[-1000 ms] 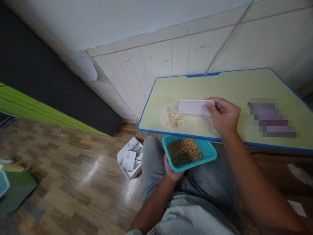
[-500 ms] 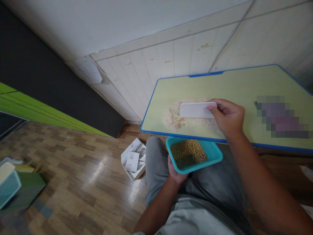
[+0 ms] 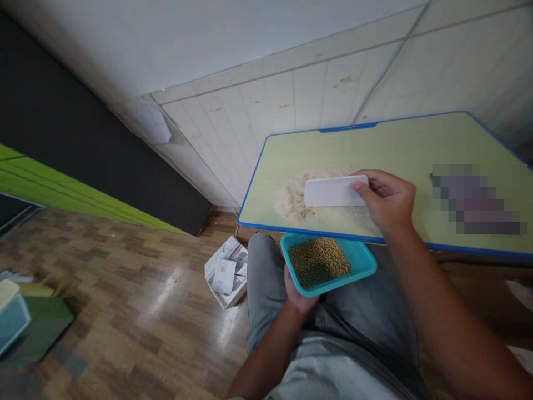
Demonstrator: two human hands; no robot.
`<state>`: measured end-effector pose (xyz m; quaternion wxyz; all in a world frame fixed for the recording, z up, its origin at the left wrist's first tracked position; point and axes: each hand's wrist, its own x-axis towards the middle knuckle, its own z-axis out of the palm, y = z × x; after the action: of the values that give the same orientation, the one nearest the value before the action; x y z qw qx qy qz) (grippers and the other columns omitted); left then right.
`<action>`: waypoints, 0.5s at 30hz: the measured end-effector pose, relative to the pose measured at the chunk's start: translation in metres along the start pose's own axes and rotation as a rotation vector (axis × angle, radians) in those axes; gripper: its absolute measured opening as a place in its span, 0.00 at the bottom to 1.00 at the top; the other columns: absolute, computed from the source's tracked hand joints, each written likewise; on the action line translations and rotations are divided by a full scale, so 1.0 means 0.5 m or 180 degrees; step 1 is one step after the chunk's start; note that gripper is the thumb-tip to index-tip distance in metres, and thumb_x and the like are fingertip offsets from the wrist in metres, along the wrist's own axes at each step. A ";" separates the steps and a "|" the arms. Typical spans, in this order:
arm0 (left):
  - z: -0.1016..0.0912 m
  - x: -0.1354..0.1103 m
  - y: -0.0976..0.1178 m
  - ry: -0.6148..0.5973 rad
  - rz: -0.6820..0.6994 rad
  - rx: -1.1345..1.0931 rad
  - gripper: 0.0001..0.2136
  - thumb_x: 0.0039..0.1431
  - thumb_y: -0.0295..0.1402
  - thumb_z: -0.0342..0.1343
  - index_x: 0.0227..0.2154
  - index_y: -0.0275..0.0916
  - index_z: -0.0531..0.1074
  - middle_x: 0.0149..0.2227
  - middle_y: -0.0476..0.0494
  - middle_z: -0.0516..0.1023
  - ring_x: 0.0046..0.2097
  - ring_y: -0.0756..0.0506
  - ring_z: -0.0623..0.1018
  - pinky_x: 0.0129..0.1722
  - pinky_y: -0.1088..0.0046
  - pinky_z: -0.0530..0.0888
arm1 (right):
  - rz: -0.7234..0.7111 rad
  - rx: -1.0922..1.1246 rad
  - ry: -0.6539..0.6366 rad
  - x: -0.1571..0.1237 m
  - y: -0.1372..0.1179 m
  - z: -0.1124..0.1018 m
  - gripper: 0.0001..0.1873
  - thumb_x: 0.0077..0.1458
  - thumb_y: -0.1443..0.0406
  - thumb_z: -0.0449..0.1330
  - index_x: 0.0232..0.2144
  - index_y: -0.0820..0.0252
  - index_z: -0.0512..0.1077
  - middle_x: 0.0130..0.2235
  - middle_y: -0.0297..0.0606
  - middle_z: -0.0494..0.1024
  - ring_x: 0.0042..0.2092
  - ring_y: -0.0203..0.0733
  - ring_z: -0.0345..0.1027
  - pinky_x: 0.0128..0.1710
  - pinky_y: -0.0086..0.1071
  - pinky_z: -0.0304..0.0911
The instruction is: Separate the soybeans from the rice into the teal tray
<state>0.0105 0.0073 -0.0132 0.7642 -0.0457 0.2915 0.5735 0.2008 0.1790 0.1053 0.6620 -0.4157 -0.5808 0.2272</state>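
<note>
My right hand (image 3: pixel 385 201) pinches a white rectangular scraper card (image 3: pixel 333 191) by its right end, its edge resting in a pale heap of rice-like grains with brownish bits (image 3: pixel 293 200). The heap lies on a pale green desktop with a blue edge (image 3: pixel 353 150). My left hand (image 3: pixel 296 289) sits below the desk's near edge, supporting a teal plastic tray (image 3: pixel 358 261) from underneath. The tray holds yellow and green beans (image 3: pixel 318 262). Part of the tray's underside is hidden by my fingers.
A pixelated, unreadable object (image 3: pixel 474 200) lies on the right of the desk. An open white box with papers (image 3: pixel 227 272) sits on the wood floor. A teal container (image 3: pixel 10 316) rests on a green mat (image 3: pixel 41 328) at the left. Panelled wall stands behind the desk.
The view has swung slightly, shifting the desk a little. My right hand keeps the card on the heap, and my left hand keeps the tray under the desk edge.
</note>
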 end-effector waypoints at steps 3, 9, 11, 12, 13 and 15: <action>0.006 -0.002 0.001 0.0017 -0.0036 -0.0076 0.27 0.75 0.47 0.44 0.50 0.45 0.91 0.59 0.43 0.91 0.72 0.33 0.79 0.81 0.43 0.59 | -0.0011 -0.0058 -0.0007 -0.001 0.000 0.000 0.09 0.59 0.54 0.75 0.38 0.48 0.87 0.38 0.36 0.89 0.38 0.46 0.84 0.37 0.40 0.81; 0.017 -0.006 0.003 0.0020 -0.0038 -0.0060 0.27 0.76 0.46 0.44 0.50 0.46 0.91 0.57 0.45 0.92 0.71 0.33 0.79 0.81 0.45 0.59 | 0.0001 0.0030 -0.0065 0.000 0.000 -0.002 0.08 0.58 0.54 0.76 0.38 0.47 0.88 0.37 0.36 0.89 0.36 0.47 0.84 0.35 0.40 0.80; 0.020 -0.008 0.004 0.0069 -0.0061 -0.0098 0.27 0.76 0.45 0.43 0.48 0.46 0.91 0.54 0.44 0.93 0.70 0.34 0.80 0.81 0.45 0.59 | -0.0017 0.0045 -0.0035 0.000 0.000 -0.003 0.08 0.58 0.54 0.77 0.38 0.46 0.88 0.37 0.36 0.89 0.37 0.47 0.84 0.35 0.40 0.80; 0.022 -0.008 0.005 0.0101 -0.0074 -0.0117 0.27 0.76 0.44 0.43 0.47 0.45 0.91 0.53 0.44 0.93 0.69 0.34 0.81 0.81 0.45 0.60 | -0.0028 0.0044 -0.0040 0.000 0.000 -0.004 0.08 0.58 0.54 0.77 0.38 0.46 0.88 0.37 0.36 0.89 0.37 0.47 0.84 0.35 0.40 0.80; 0.024 -0.009 0.005 0.0130 -0.0084 -0.0132 0.27 0.76 0.44 0.43 0.46 0.45 0.91 0.52 0.43 0.94 0.68 0.34 0.82 0.80 0.45 0.60 | -0.0035 0.0042 -0.0069 0.000 -0.001 -0.004 0.08 0.58 0.54 0.77 0.38 0.47 0.88 0.37 0.36 0.89 0.37 0.47 0.84 0.35 0.40 0.80; 0.028 -0.011 0.006 0.0171 -0.0091 -0.0147 0.28 0.76 0.44 0.42 0.46 0.45 0.92 0.52 0.42 0.94 0.67 0.34 0.82 0.80 0.45 0.61 | -0.0027 0.0037 -0.0172 0.001 -0.002 -0.006 0.08 0.58 0.54 0.76 0.38 0.48 0.87 0.37 0.36 0.88 0.36 0.46 0.83 0.35 0.39 0.80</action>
<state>0.0124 0.0091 0.0020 0.7630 -0.0829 0.2979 0.5676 0.2036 0.1777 0.1066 0.6494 -0.4031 -0.5989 0.2390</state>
